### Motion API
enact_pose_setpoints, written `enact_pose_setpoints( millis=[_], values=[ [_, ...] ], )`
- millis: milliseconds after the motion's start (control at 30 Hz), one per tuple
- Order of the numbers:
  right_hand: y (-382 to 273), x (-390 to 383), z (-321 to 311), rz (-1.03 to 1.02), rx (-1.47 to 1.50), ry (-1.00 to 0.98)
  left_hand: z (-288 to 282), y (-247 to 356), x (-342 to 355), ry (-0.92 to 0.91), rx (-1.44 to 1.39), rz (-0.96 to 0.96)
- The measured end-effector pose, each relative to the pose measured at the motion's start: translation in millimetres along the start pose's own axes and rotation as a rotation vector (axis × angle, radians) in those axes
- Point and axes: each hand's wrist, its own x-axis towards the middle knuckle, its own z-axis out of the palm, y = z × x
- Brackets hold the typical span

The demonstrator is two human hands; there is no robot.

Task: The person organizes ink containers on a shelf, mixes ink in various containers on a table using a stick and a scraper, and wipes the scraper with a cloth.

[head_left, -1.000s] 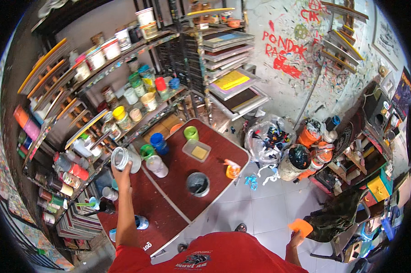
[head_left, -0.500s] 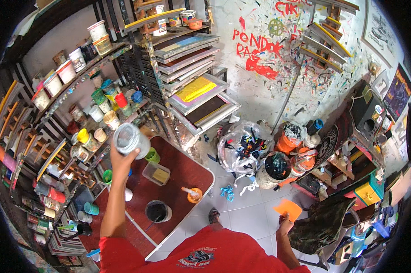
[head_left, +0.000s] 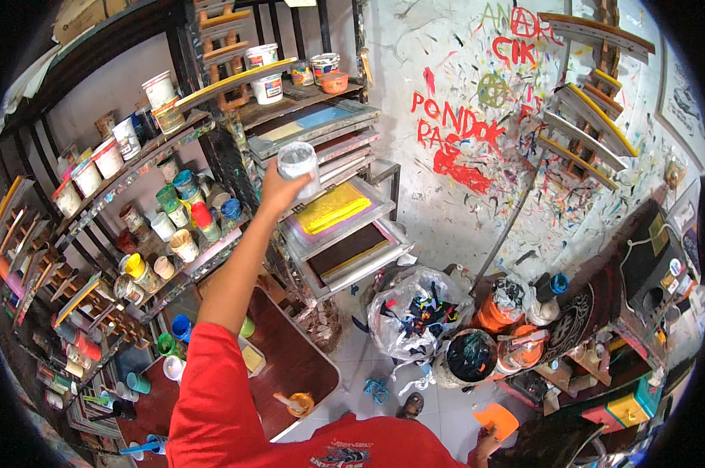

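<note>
Raised and stretched forward, my left hand [head_left: 278, 189] is closed around a grey-white plastic tub [head_left: 298, 165]. The tub is in front of a stack of framed screens [head_left: 317, 125], near the shelf edge. Whether it touches a frame I cannot tell. Low at the right, my right hand [head_left: 483, 450] grips a flat orange plastic scraper [head_left: 497, 422], its fingers partly hidden. My left arm and sleeve cover much of the dark red table [head_left: 294, 363]. On that table an orange container [head_left: 300, 404] with a stick across it stays visible.
Paint pots [head_left: 106, 161] crowd the shelves at left. A screen with yellow paint [head_left: 335, 209] juts out below my left hand. On the tiled floor [head_left: 438, 402] stand a clear bag of scraps [head_left: 391, 312] and a bucket lined with black plastic [head_left: 471, 356].
My left hand has carried the tub up and right, from above the table to the screen rack. The view has shifted, and my right hand with the scraper sits lower in it.
</note>
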Motion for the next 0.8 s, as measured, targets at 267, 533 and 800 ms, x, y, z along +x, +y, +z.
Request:
enact_pose_setpoints(
  millis=[267, 533, 800],
  values=[
    [-26, 88, 86, -0.030, -0.065, -0.142, 70, -34, 134, 0.127, 0.197, 0.156],
    [-49, 130, 87, 0.123, -0.099, -0.410, 109, -54, 238, 0.242, 0.275, 0.059],
    [-42, 126, 131, -0.205, -0.662, -0.091, 61, -145, 375, 0.394, 0.396, -0.056]
  ],
)
